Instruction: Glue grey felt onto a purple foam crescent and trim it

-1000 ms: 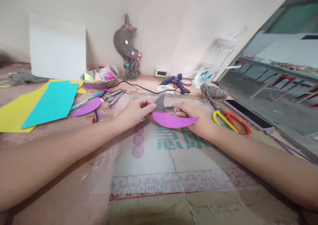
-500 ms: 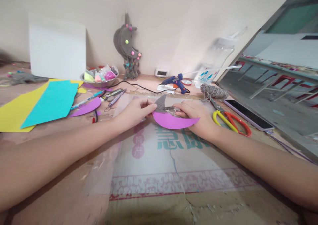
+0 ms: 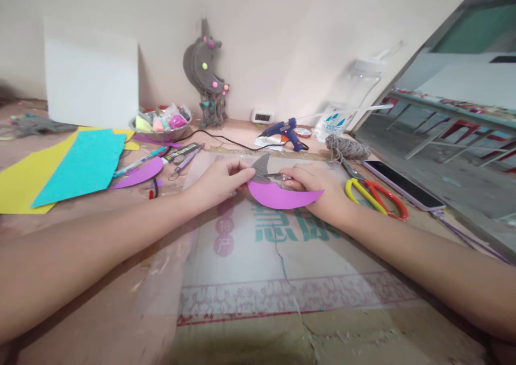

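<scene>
My left hand (image 3: 223,181) pinches the left end of a crescent-shaped piece between thumb and fingertips. Its upper left part is wrapped in grey yarn (image 3: 261,169), while the lower curve shows bare purple paper (image 3: 282,195). From the other side my right hand (image 3: 306,182) grips a slim metal tool (image 3: 277,175), closed around it, with the dark tip pointing at the grey part. Fingers cover most of the tool, so I cannot tell its exact kind. The purple paper's right tip lies in front of my right wrist.
A blue glue gun (image 3: 282,131) lies behind my hands. On the right are a grey yarn bundle (image 3: 347,149), scissors (image 3: 377,195) and a phone (image 3: 403,185). Turquoise paper (image 3: 83,166), pens (image 3: 141,160) and a bowl (image 3: 161,135) sit left. A grey moon ornament (image 3: 203,72) leans on the wall.
The metal tool's tip has shifted slightly and looks narrower beside the grey yarn. Both hands and the crescent stay in nearly the same place.
</scene>
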`<state>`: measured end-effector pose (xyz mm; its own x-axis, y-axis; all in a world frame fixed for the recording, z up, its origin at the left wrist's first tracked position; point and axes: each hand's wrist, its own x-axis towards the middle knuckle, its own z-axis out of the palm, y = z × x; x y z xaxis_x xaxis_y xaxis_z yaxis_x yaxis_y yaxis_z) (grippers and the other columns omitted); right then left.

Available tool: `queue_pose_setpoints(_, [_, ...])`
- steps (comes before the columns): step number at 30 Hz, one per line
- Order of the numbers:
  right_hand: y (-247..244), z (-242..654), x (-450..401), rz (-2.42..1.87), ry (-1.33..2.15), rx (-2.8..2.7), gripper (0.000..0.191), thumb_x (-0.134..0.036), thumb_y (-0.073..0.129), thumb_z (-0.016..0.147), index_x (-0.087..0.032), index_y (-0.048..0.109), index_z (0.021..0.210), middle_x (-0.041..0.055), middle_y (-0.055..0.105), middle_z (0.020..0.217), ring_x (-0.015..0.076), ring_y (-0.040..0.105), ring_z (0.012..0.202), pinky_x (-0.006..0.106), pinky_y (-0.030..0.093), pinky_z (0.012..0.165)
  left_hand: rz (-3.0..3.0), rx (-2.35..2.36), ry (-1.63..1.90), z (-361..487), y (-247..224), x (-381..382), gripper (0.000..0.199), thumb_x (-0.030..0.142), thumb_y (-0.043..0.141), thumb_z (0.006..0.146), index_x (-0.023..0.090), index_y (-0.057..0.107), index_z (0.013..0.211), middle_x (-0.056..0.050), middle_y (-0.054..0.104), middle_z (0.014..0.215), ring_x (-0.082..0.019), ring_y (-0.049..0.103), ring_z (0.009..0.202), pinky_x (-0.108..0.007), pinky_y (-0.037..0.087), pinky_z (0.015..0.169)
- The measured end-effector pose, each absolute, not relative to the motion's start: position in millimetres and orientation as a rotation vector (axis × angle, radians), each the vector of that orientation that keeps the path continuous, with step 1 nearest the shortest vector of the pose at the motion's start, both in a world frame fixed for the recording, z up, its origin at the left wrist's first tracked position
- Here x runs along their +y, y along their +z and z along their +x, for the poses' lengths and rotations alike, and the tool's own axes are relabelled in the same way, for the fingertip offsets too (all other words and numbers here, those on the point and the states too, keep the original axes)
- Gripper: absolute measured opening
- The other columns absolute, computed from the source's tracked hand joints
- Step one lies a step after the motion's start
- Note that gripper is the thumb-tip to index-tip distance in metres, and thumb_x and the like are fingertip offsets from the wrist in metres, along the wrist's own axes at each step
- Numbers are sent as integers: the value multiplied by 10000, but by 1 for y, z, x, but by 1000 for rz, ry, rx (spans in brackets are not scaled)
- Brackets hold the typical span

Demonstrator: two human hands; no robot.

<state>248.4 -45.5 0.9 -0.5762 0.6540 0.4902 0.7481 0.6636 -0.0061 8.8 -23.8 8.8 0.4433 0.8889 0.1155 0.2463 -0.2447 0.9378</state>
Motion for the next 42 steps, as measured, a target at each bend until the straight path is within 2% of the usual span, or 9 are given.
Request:
queue_pose_setpoints(6, [0, 248, -45, -1110, -212, -2318, 285, -344, 408, 966, -191, 612, 1092, 98, 692, 935, 245, 647, 882, 403, 506, 756, 1732, 962, 850, 10, 8, -23, 223, 334, 550, 839, 152, 575, 711, 17, 555, 626, -94, 490, 574, -219, 399, 569])
queue_pose_setpoints(12, [-2, 245, -49, -1217, -25, -2118, 244, -346, 524, 886, -198, 580, 1071, 83, 681, 928, 237, 656, 819, 380, 533, 687, 1765, 962, 900, 8, 10, -23, 235, 365, 554, 841, 155, 650, 886, -10, 616, 725, -115, 510, 636, -226, 388, 583])
queue_pose_setpoints(16, [-6, 244, -47, -1230, 167, -1993, 230, -335, 580, 840, -193, 564, 1020, 55, 666, 868, 205, 648, 771, 351, 533, 673, 1777, 979, 950, 7, 10, -22, 232, 366, 554, 846, 163, 609, 747, 13, 565, 643, -100, 463, 567, -223, 361, 542])
queue_pose_setpoints(19, [-3, 245, -47, -1175, 192, -1954, 145, -340, 517, 888, -203, 566, 888, 33, 634, 780, 183, 612, 723, 328, 510, 660, 1729, 1025, 983, 7, 9, -20, 290, 371, 528, 868, 170, 534, 660, 25, 509, 589, -88, 415, 508, -218, 333, 492])
queue_pose_setpoints(23, [4, 247, -52, -1096, 270, -1916, 334, -458, 377, 956, -209, 537, 801, 1, 527, 640, 150, 524, 607, 287, 461, 574, 1650, 1028, 1013, 7, 7, -18, 292, 373, 509, 882, 171, 520, 671, 16, 533, 610, -85, 425, 506, -206, 331, 476])
queue_pose_setpoints(28, [8, 243, -62, -959, 296, -1995, 423, -602, 429, 891, -199, 560, 881, 42, 611, 787, 172, 578, 698, 300, 481, 614, 1679, 998, 994, 8, 4, -15, 284, 359, 518, 877, 161, 547, 675, -14, 592, 653, -104, 506, 591, -206, 400, 538])
queue_pose_setpoints(34, [7, 239, -70, -1055, 48, -2169, 118, -280, 543, 853, -213, 603, 928, 28, 666, 772, 150, 583, 606, 268, 446, 545, 1679, 925, 926, 8, 2, -14, 241, 359, 535, 857, 157, 593, 739, -16, 624, 705, -103, 528, 600, -211, 417, 561])
queue_pose_setpoints(39, [5, 240, -71, -958, -113, -2361, 124, -221, 532, 828, -212, 600, 932, 33, 680, 765, 163, 609, 647, 284, 443, 595, 1809, 815, 854, 8, 10, -22, 215, 375, 601, 819, 166, 636, 853, -47, 679, 854, -164, 607, 812, -248, 475, 689])
queue_pose_setpoints(42, [6, 239, -70, -848, -213, -2451, 137, -148, 489, 843, -213, 581, 920, 9, 654, 705, 142, 579, 617, 270, 407, 581, 1818, 816, 792, 7, 12, -25, 282, 422, 560, 847, 163, 605, 744, -32, 652, 715, -145, 591, 684, -245, 463, 619])
